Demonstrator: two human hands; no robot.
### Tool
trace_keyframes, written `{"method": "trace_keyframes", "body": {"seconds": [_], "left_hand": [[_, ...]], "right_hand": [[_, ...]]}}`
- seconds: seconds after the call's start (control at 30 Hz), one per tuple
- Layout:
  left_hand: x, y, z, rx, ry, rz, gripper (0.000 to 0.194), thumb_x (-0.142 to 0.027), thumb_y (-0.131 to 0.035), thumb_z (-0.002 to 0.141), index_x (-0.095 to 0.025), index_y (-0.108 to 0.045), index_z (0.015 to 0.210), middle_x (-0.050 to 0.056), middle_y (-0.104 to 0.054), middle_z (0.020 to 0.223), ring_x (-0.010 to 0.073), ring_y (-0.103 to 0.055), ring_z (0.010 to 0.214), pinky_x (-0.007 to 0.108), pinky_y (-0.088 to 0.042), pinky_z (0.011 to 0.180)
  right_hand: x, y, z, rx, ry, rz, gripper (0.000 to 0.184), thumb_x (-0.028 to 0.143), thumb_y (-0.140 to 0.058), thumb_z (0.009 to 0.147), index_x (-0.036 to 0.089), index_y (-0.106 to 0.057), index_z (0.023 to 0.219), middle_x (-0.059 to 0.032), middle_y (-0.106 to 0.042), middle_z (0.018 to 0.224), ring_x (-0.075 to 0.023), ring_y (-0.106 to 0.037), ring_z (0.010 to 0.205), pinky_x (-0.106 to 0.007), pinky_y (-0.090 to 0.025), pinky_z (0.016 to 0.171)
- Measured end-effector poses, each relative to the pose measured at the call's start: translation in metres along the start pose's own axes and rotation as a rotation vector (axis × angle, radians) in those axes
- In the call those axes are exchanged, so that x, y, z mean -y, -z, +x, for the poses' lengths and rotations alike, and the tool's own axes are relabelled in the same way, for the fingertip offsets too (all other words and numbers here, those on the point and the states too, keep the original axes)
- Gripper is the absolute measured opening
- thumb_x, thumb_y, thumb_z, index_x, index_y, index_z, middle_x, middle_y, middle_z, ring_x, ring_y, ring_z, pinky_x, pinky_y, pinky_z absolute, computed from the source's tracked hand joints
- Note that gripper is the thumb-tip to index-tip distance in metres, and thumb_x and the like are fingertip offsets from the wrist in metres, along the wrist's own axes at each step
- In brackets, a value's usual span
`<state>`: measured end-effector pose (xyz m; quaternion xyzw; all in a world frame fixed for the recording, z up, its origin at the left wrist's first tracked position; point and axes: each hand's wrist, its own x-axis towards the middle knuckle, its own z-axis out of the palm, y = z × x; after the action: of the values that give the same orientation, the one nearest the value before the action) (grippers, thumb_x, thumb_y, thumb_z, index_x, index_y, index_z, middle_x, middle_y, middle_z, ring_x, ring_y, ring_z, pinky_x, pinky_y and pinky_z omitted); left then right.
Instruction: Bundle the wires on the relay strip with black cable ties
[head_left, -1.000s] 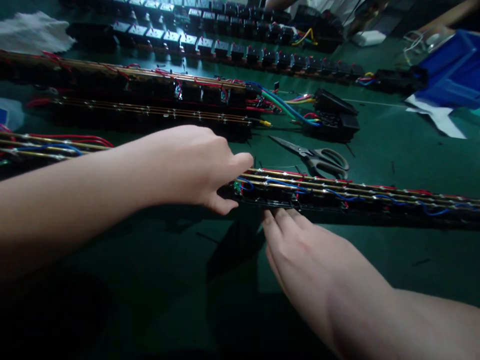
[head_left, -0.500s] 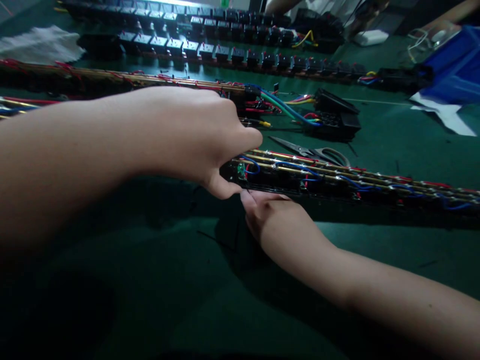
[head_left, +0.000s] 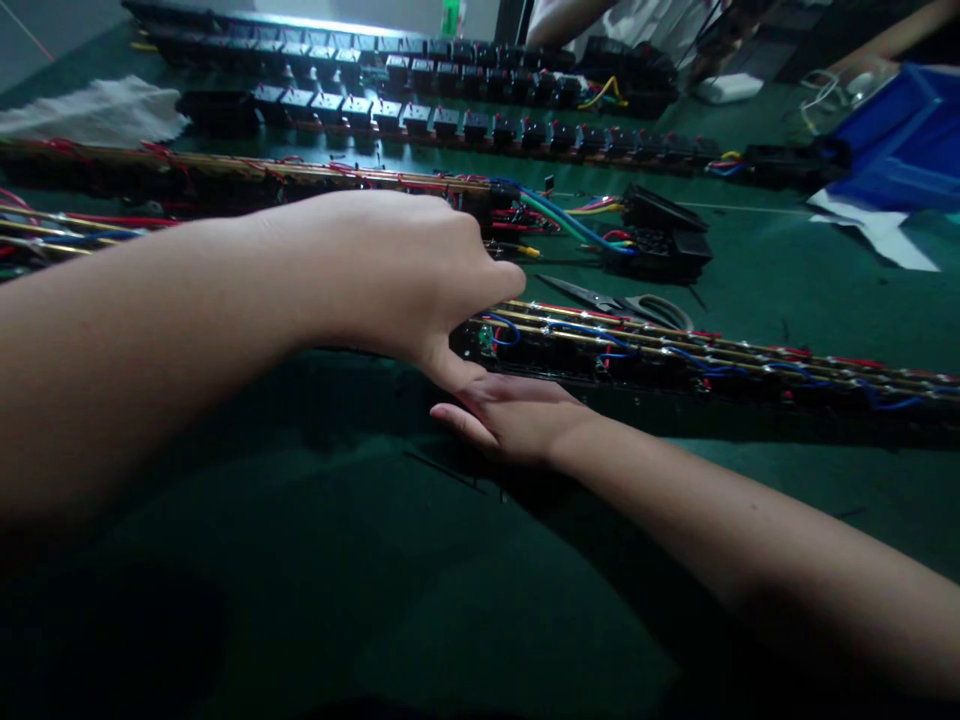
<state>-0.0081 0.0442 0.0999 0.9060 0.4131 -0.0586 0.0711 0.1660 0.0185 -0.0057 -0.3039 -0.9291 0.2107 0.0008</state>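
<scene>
My left hand [head_left: 420,270] reaches in from the left and is closed over the end of a long black wired strip [head_left: 660,355]. Its index finger lies on the far side, its thumb on the near edge. Brass bars run along this strip, with blue and red wires soldered to them and a small green part [head_left: 486,340] by the hand. Below, my right hand [head_left: 521,415] rests against the strip's near side, under the left thumb. The right thumb stretches out apart; the other fingers are partly hidden.
Scissors [head_left: 637,302] lie just behind the strip. Farther back are a black connector box [head_left: 667,240] with coloured wires, another wired strip [head_left: 300,170] and rows of black sockets [head_left: 465,122]. A blue bin [head_left: 900,140] and white cloth [head_left: 97,108] flank them. Another person's arm [head_left: 566,20] shows behind.
My right hand has turned, its thumb now spread away from the strip below the left thumb, where its fingertips were pinched before. The left hand keeps its hold. The view has shifted slightly.
</scene>
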Motion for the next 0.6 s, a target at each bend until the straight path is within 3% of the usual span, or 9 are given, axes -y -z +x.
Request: {"method": "trace_keyframes", "body": {"seconds": [0.13,0.17,0.23,0.33,0.43,0.57,0.6], "left_hand": [[0.0,-0.002,0.0,0.016,-0.008,-0.007,0.058,-0.063,-0.07,0.076,-0.014,-0.065,0.105,0.009,-0.068,0.099,0.03,-0.057,0.111,0.04,-0.042,0.098],[0.0,-0.003,-0.001,0.016,-0.006,0.004,0.058,-0.063,-0.07,0.076,-0.014,-0.065,0.106,0.009,-0.067,0.099,0.0296,-0.057,0.11,0.04,-0.042,0.098],[0.0,-0.004,-0.001,0.014,-0.006,0.031,0.059,-0.063,-0.069,0.077,-0.013,-0.065,0.108,0.009,-0.067,0.1,0.0285,-0.058,0.109,0.04,-0.042,0.098],[-0.001,-0.006,0.0,0.011,-0.023,0.067,0.062,-0.065,-0.065,0.078,-0.013,-0.064,0.11,0.008,-0.067,0.097,0.0268,-0.059,0.106,0.037,-0.042,0.095],[-0.002,-0.007,0.002,0.007,-0.033,0.114,0.06,-0.065,-0.067,0.076,-0.016,-0.065,0.111,0.006,-0.068,0.091,0.0258,-0.063,0.099,0.034,-0.044,0.089],[-0.007,-0.015,0.002,0.014,-0.048,0.3,0.06,-0.066,-0.064,0.076,-0.02,-0.062,0.113,0.007,-0.069,0.082,0.0282,-0.068,0.083,0.034,-0.046,0.073],[-0.009,-0.019,0.0,0.018,-0.053,0.332,0.058,-0.065,-0.06,0.079,-0.019,-0.06,0.115,0.008,-0.069,0.081,0.0284,-0.069,0.08,0.033,-0.046,0.069]], "right_hand": [[0.009,0.002,-0.004,0.068,0.32,-0.019,0.055,0.043,-0.033,0.102,0.015,-0.041,0.149,-0.0119,-0.04,0.156,-0.0235,-0.037,0.146,-0.043,-0.03,0.119],[0.011,0.003,-0.002,0.078,0.346,-0.018,0.055,0.042,-0.032,0.103,0.015,-0.041,0.149,-0.0109,-0.04,0.157,-0.0227,-0.032,0.148,-0.043,-0.027,0.12],[0.014,0.004,0.005,0.104,0.209,-0.016,0.056,0.044,-0.029,0.103,0.015,-0.041,0.149,-0.0123,-0.047,0.152,-0.0231,-0.037,0.145,-0.043,-0.03,0.119],[0.017,0.005,0.011,0.122,-0.102,-0.054,0.06,0.053,-0.027,0.102,0.015,-0.046,0.145,-0.0153,-0.062,0.136,-0.0275,-0.058,0.128,-0.044,-0.042,0.109],[0.024,0.001,-0.003,0.081,-0.16,-0.133,0.061,0.055,-0.028,0.101,0.014,-0.052,0.139,-0.0168,-0.068,0.125,-0.0313,-0.063,0.119,-0.048,-0.046,0.105],[0.046,-0.001,-0.045,-0.086,-0.213,-0.279,0.065,0.052,-0.034,0.099,0.005,-0.054,0.138,-0.0247,-0.059,0.136,-0.0389,-0.057,0.126,-0.055,-0.046,0.104],[0.051,0.001,-0.055,-0.129,-0.161,-0.292,0.063,0.05,-0.035,0.099,0.002,-0.056,0.135,-0.0257,-0.058,0.136,-0.0383,-0.056,0.127,-0.054,-0.046,0.105]]}}
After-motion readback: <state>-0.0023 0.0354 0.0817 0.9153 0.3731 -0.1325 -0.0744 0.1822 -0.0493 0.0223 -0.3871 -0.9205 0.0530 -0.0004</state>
